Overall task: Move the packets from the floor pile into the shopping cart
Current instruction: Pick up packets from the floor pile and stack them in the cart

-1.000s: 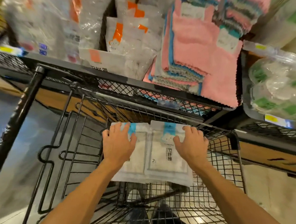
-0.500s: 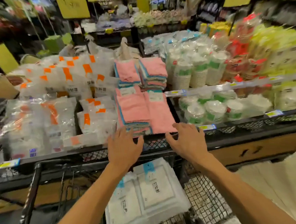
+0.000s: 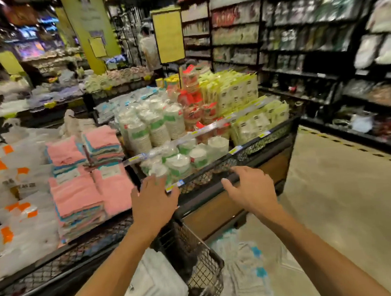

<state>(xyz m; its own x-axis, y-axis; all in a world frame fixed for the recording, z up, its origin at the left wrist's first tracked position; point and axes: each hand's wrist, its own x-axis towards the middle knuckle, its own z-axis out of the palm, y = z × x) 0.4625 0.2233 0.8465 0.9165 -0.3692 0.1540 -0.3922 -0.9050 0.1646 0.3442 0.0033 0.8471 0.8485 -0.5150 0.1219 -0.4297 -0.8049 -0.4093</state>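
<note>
Left hand: Your left hand [image 3: 155, 197] was raised in front of you, fingers spread and loose, holding nothing.
Right hand: Your right hand [image 3: 250, 188] hung level with it and well apart, palm down, fingers splayed, also empty.
Packets in the cart: Below your left forearm, a white packet [image 3: 153, 287] lay inside the shopping cart [image 3: 205, 269], pressed near the wire wall. The blur kept you from counting whether it was one packet or several stacked together.
Floor pile: Below and between your forearms, just outside the cart's wire wall, pale packets with blue tabs [image 3: 247, 269] were on the floor. Their edges were smeared, so the number could not be told, though it looked like more than one.
Done so far: By my reading, at least one load was already in the cart.
Left to do: The floor pile was plainly not cleared, so more trips of reaching down, gripping and lifting over the cart wall remained. How much of the whole job that made up could not be judged, since most of the cart's inside lay out of view.
Beyond your hands: A display shelf [image 3: 237, 158] stood just past your fingertips, with stacked paper cups [image 3: 156, 132] ahead and pink cloths [image 3: 75, 197] off to the left of your left hand; neither belonged to the task.
</note>
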